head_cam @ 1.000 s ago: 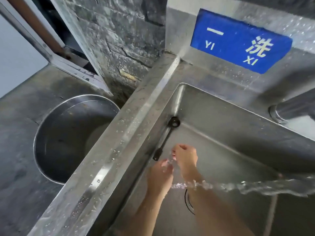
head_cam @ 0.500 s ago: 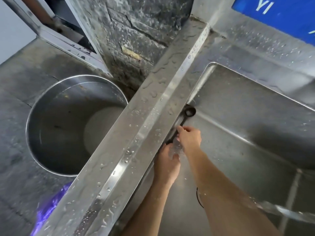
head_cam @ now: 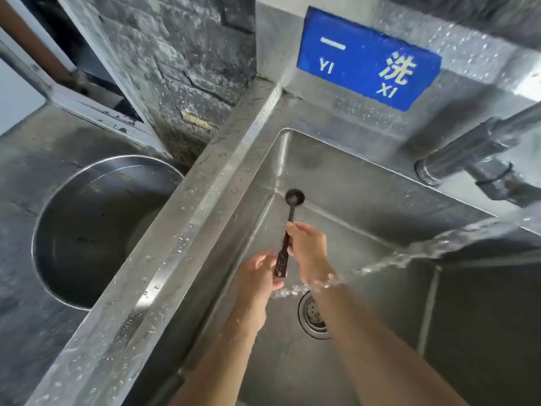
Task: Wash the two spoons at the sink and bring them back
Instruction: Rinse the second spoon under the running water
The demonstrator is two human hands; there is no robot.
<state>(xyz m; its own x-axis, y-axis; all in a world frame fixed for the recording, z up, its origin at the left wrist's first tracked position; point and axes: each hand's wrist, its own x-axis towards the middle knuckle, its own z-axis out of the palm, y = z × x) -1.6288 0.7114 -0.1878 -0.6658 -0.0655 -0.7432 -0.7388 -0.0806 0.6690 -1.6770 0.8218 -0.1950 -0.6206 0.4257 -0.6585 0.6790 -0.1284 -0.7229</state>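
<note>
A dark spoon [head_cam: 290, 218] with a small round bowl points away from me over the steel sink [head_cam: 366, 183]. My right hand [head_cam: 310, 250] grips the middle of its handle. My left hand [head_cam: 259, 273] holds the flat lower end of the same handle, fingers curled around it. I can make out only one spoon; whether a second lies against it is hidden by my fingers. A stream of water [head_cam: 389, 263] runs from the right and hits my right wrist.
The tap [head_cam: 468, 159] juts out at the right. The drain [head_cam: 313, 315] lies under my wrists. A wet steel ledge [head_cam: 187, 230] borders the sink on the left, with a large round steel basin [head_cam: 96, 230] beyond it. A blue sign [head_cam: 366, 57] hangs on the back wall.
My hands have moved away from the sink's left wall toward the middle, and the spoon now stands out clearly, pointing away. The water now strikes my right wrist.
</note>
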